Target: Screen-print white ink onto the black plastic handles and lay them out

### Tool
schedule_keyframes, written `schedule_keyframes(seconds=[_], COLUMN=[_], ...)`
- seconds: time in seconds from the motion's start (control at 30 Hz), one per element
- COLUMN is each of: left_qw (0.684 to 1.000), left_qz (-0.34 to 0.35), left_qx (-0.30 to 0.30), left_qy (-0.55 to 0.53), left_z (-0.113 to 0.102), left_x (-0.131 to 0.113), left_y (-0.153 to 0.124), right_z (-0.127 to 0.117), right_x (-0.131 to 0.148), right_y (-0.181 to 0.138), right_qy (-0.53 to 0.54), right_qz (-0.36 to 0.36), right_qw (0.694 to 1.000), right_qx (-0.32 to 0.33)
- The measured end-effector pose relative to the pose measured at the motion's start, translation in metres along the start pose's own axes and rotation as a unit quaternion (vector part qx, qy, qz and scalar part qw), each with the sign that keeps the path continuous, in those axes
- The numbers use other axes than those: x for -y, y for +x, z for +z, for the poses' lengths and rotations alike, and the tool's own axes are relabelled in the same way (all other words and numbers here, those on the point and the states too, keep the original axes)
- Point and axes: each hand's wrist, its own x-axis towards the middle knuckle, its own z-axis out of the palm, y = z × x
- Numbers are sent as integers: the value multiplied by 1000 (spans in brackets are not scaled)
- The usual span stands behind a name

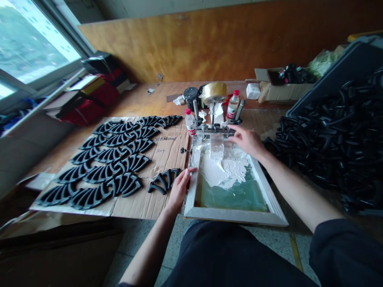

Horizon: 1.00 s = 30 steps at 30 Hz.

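Note:
A silver-edged screen printing frame (191, 201) lies in front of me, with thick white paste (226, 173) spread over the far part of its green mesh. My left hand (179, 186) is at the frame's left side, index finger stretched onto the edge and the other fingers curled, partly hidden. Over the frame's far right corner, my right hand (247, 140) has thumb and index finger apart, near the metal hinge clamp (209, 130). A translucent squeegee blade (217, 146) stands in the paste below the clamp. Left of my left hand lie a few curved black plastic pieces (164, 181).
Rows of similar black pieces (119, 161) cover the cardboard (163, 159) on the left. A large heap of black parts (326, 131) spills from a grey crate (332, 73) on the right. Behind the clamp are a tape roll (214, 92) and two red-capped bottles (233, 104).

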Motion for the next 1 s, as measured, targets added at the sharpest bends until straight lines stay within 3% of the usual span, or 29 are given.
schedule_keyframes(seconds=[0.1, 0.17, 0.23, 0.33, 0.43, 0.5, 0.57, 0.67, 0.77, 0.87, 0.93, 1.0], left_qw=[993, 981, 972, 971, 982, 991, 970, 954, 967, 975, 954, 928], left_qz=[61, 137, 186, 184, 99, -52, -186, -208, -156, -95, -124, -187], left_qx=[-7, -25, -35, -43, -46, 36, 112, 78, -21, -169, -271, -316], left_qy=[-98, -136, -140, -149, -152, -117, -111, -201, -201, -107, -39, 56], left_z=[11, 20, 29, 40, 52, 63, 76, 84, 55, -14, -64, -104], left_x=[-34, -56, -76, -89, -63, -28, 9, 44, 57, 73, 92, 114], left_y=[7, 19, 31, 41, 33, 19, 2, -14, -10, -1, 2, 4], right_z=[-24, -20, 2, 48, 79, 86, 86, 79, 64, 47, 40, 37], right_x=[-52, -72, -71, -42, -5, 18, 40, 60, 30, -55, -116, -158], right_y=[-13, -34, -61, -99, -121, -127, -130, -134, -138, -150, -167, -187], right_qy=[7, -7, -3, -22, -99, -130, -121, -16, 67, -20, -77, -95], right_qz=[112, 141, 120, 31, -8, 30, 46, -33, -72, -1, 15, 4], right_qw=[990, 988, 993, 995, 981, 976, 978, 986, 983, 993, 985, 978], right_qx=[-84, -55, 6, 96, 164, 172, 162, 164, 158, 118, 153, 185])
